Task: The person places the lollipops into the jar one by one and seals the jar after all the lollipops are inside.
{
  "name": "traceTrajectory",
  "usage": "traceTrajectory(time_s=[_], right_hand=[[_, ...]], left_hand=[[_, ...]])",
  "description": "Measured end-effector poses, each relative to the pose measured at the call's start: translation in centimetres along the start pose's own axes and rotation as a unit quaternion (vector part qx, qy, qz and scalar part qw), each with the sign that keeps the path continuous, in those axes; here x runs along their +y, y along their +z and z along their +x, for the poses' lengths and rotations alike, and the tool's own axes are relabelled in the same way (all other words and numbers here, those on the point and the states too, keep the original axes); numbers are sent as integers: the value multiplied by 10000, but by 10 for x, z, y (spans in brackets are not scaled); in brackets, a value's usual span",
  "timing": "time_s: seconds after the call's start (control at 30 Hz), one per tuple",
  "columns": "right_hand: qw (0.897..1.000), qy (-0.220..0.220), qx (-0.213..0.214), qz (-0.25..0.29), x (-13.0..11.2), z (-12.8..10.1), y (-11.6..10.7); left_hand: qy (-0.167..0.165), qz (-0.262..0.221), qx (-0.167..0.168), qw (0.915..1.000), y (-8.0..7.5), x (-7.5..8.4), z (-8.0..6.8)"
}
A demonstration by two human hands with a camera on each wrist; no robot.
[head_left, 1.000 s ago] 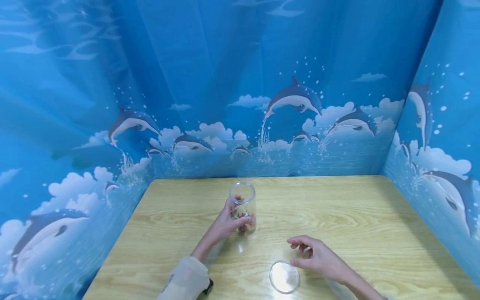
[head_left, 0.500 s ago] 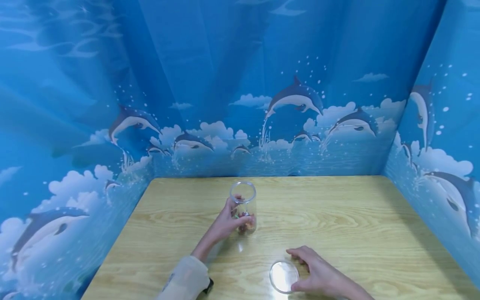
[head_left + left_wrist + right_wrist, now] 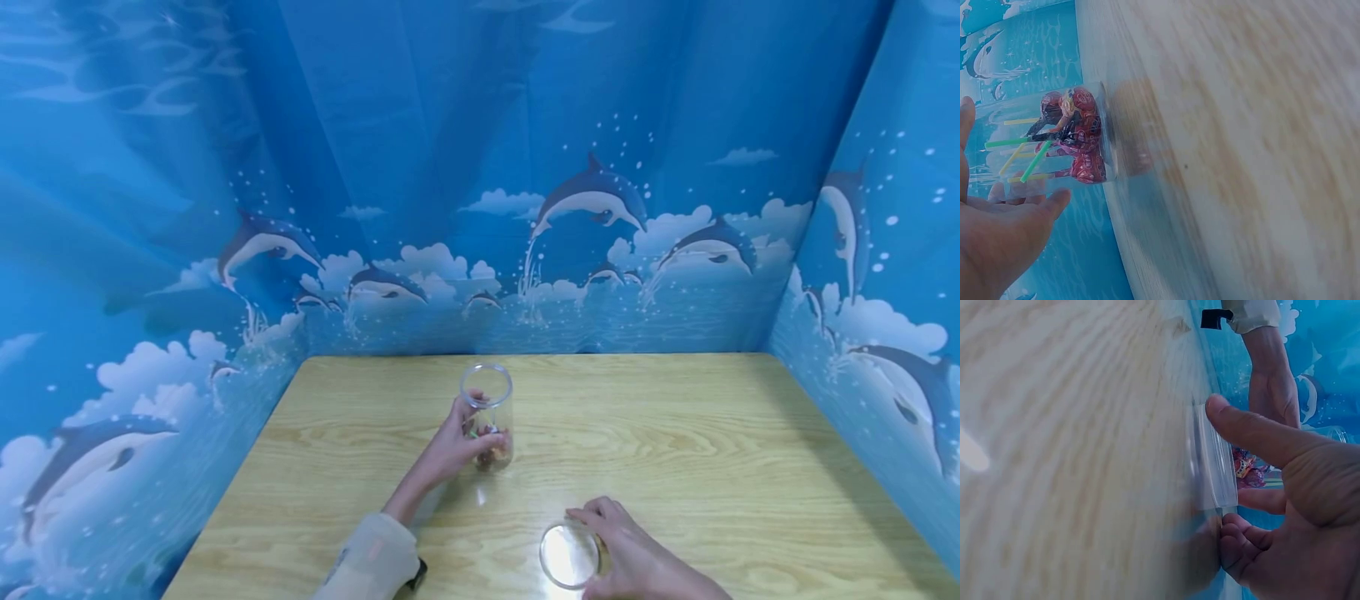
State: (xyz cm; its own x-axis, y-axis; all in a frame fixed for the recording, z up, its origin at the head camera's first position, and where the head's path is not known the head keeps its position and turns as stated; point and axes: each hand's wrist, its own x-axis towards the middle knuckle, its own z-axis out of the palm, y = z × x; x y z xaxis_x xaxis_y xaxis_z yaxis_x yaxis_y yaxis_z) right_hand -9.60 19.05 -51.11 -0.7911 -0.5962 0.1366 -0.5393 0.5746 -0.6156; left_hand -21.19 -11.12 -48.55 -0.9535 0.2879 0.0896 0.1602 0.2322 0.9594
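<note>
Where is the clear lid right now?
In the head view the clear lid lies flat on the wooden table near its front edge, with the right hand pinching its rim, below and right of the jar that the left hand holds.

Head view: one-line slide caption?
Left hand holds an open clear jar; right hand grips its lid on the table.

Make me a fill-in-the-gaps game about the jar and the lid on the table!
1. The left hand holds a clear ____ that stands upright on the wooden table.
2. The right hand grips the round clear ____ lying on the table.
3. The wrapped sweets in the jar have ____ sticks.
4. The blue curtain shows jumping ____.

Missing words: jar; lid; green; dolphins
</note>
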Motion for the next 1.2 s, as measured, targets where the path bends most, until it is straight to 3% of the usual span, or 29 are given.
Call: traceTrajectory(time_s=[0.23, 0.57, 0.67, 0.9, 1.2], right_hand=[[9990, -190, 232, -330, -1, 1, 5], [9943, 907, -403, 382, -8, 8, -13], [9939, 972, -287, 442, -10, 14, -22], [9968, 459, 138, 642, -10, 39, -47], [9920, 574, 631, 927, -16, 69, -78]], left_hand=[[-29, 23, 38, 10000, 0, 0, 0], [-98, -83, 37, 9999, -1, 0, 0], [-115, -81, 47, 9999, -1, 0, 0], [-77, -114, -9, 9999, -1, -1, 0], [-35, -166, -17, 9999, -1, 1, -1]])
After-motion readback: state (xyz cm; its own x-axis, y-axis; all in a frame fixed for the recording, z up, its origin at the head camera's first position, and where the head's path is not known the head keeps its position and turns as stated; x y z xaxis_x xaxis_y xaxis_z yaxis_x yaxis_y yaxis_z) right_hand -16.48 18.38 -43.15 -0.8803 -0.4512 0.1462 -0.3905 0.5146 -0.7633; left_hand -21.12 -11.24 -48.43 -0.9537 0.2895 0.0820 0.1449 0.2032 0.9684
